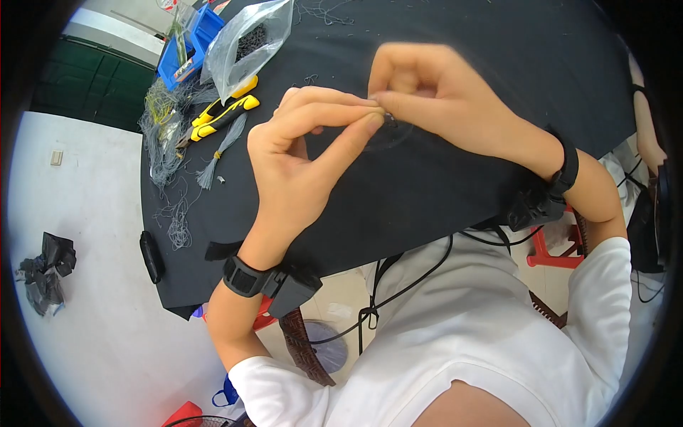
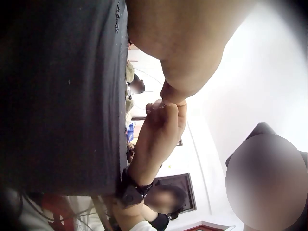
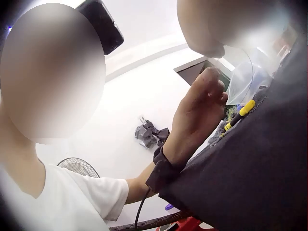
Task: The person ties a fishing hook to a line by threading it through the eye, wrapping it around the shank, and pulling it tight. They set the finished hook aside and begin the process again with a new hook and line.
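Over the black-covered table [image 1: 427,203], both hands meet fingertip to fingertip. My left hand [image 1: 295,146] pinches a small dark piece [image 1: 389,121] between thumb and forefinger, mostly covered by the fingertips. Close against it, my right hand [image 1: 445,96] is blurred, its fingers curled and the thumb pressed to the forefinger. A thin clear line [image 1: 400,139] loops faintly below the fingertips, and the right hand appears to pinch it. In the left wrist view the right hand [image 2: 161,127] shows its curled fingers; in the right wrist view the left hand [image 3: 199,108] shows its bunched fingertips.
Left of the hands lie yellow-and-black pliers [image 1: 231,117], a tied bundle of grey strands [image 1: 219,156] and tangled thread [image 1: 178,226]. Behind them are a clear plastic bag [image 1: 245,50] of dark bits and a blue bin [image 1: 203,35]. A black object [image 1: 151,256] sits at the left edge.
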`<state>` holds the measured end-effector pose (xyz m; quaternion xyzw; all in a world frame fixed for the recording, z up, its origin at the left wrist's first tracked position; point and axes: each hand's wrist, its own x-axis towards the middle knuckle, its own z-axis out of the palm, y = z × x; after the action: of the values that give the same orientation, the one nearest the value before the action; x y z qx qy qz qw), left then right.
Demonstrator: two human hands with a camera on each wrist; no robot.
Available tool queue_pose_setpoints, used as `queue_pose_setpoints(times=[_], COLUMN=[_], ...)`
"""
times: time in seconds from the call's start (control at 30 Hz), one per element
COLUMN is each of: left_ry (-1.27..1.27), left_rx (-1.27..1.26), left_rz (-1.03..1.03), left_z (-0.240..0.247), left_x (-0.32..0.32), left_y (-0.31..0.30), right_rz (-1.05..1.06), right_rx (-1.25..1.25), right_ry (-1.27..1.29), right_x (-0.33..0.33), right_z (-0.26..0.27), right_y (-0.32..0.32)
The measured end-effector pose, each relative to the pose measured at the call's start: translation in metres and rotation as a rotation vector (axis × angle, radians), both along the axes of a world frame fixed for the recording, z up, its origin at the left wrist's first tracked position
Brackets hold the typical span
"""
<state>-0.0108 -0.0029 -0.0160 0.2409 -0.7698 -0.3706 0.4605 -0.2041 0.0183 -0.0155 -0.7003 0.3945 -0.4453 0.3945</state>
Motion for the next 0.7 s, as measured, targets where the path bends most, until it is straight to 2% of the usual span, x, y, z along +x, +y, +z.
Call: queue_pose_setpoints(times=[0.07, 0.2, 0.23, 0.43, 0.53, 0.63, 0.7], left_ry=[0.018, 0.110, 0.138, 0.128, 0.107, 0.079, 0.064], left_rx=[0.011, 0.090, 0.108, 0.077, 0.064, 0.027, -0.010], left_rz=[-0.007, 0.007, 0.019, 0.163, 0.192, 0.190, 0.178], left_z=[0.001, -0.002, -0.003, -0.002, -0.003, -0.001, -0.001], left_x=[0.002, 0.004, 0.004, 0.004, 0.004, 0.001, 0.000], left_y=[-0.001, -0.003, -0.003, -0.004, -0.005, -0.003, -0.002], right_rz=[0.144, 0.166, 0.173, 0.191, 0.093, 0.075, -0.005], right_rx=[0.241, 0.457, 0.460, 0.164, -0.141, -0.177, -0.447], right_ry=[-0.102, -0.314, -0.298, -0.132, 0.041, 0.165, 0.206], right_x=[0.002, 0.014, 0.015, 0.015, 0.017, 0.015, 0.016], right_z=[-0.002, -0.003, -0.004, -0.002, -0.006, 0.008, 0.007], right_y=[0.000, 0.005, 0.007, 0.017, 0.018, 0.025, 0.022])
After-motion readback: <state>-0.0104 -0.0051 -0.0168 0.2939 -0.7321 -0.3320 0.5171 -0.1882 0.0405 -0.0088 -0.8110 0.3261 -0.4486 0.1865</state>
